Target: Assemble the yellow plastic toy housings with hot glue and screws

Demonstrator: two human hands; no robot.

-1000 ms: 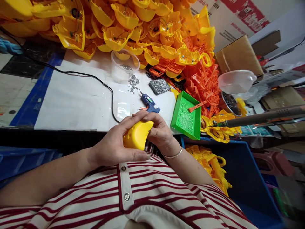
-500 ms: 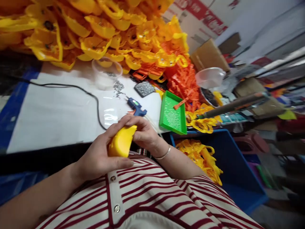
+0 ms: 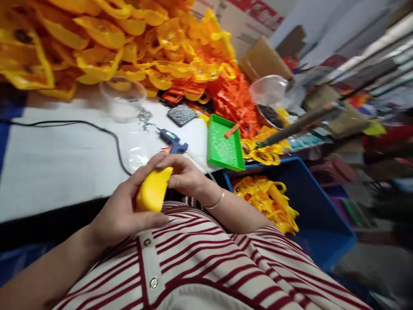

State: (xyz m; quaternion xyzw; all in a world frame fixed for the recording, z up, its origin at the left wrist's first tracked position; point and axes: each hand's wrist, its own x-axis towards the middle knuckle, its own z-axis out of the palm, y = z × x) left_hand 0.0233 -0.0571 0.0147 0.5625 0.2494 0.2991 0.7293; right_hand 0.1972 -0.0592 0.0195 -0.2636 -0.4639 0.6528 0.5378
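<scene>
A curved yellow plastic piece (image 3: 152, 191) is held close to my striped top, over the table's front edge. My left hand (image 3: 121, 206) wraps round its left side, thumb along the bottom. With bent fingers, my right hand (image 3: 182, 172) grips its upper right edge; the fingertips are partly hidden behind it. Just beyond my hands a blue glue gun (image 3: 172, 141) lies on the white table top (image 3: 64, 150). Small dark bits (image 3: 144, 118) are scattered past its nozzle, beside a clear plastic tub (image 3: 122, 101).
Yellow plastic parts (image 3: 106, 43) are heaped along the back, with orange pieces (image 3: 234, 103) to their right. A green tray (image 3: 226, 148) of small pale bits stands at the right. Below it, a blue bin (image 3: 322, 215) holds more yellow parts. A black cable (image 3: 97, 122) crosses the table.
The camera view has turned, so the table and its contents sit further left in the picture. Both hands keep their hold on the yellow piece, with little change in grip.
</scene>
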